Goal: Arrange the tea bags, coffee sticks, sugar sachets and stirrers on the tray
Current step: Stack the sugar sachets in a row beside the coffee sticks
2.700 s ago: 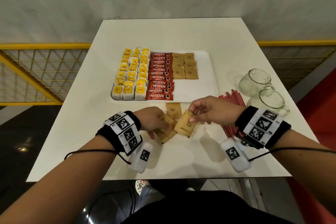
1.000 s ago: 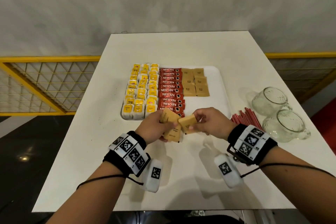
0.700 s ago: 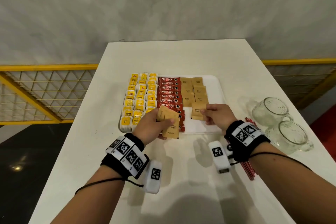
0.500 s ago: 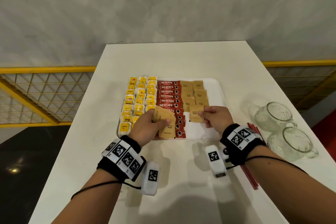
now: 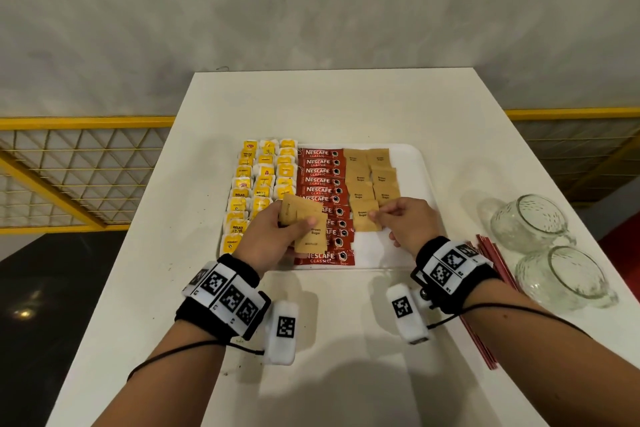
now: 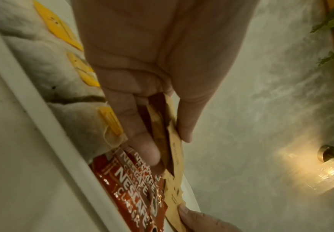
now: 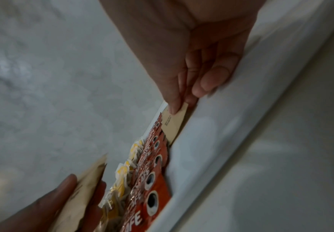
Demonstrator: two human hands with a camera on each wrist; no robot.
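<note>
On the white tray (image 5: pixel 410 191) lie yellow tea bags (image 5: pixel 263 180) at the left, red coffee sticks (image 5: pixel 320 180) in the middle and two columns of brown sugar sachets (image 5: pixel 370 177) beside them. My left hand (image 5: pixel 294 225) grips a small stack of brown sachets (image 5: pixel 311 241) above the coffee sticks; in the left wrist view the stack (image 6: pixel 175 141) sits between thumb and fingers. My right hand (image 5: pixel 375 217) pinches one sachet (image 5: pixel 363 224) at its right edge, low at the near end of the left sugar column. The right wrist view shows that sachet (image 7: pixel 175 124) almost flat on the tray. Red stirrers (image 5: pixel 491 263) lie on the table, right of the tray.
Two glass mugs (image 5: pixel 526 222) (image 5: pixel 561 279) lie at the table's right edge, beyond the stirrers. The tray's right strip and its near right corner (image 5: pixel 381 253) are bare. A yellow mesh railing (image 5: pixel 69 177) runs behind the table on both sides.
Both hands rose from the table in front of the tray. My right hand drew one sachet from the left hand's stack, carried it onto the tray and lowered it at the sugar column's near end.
</note>
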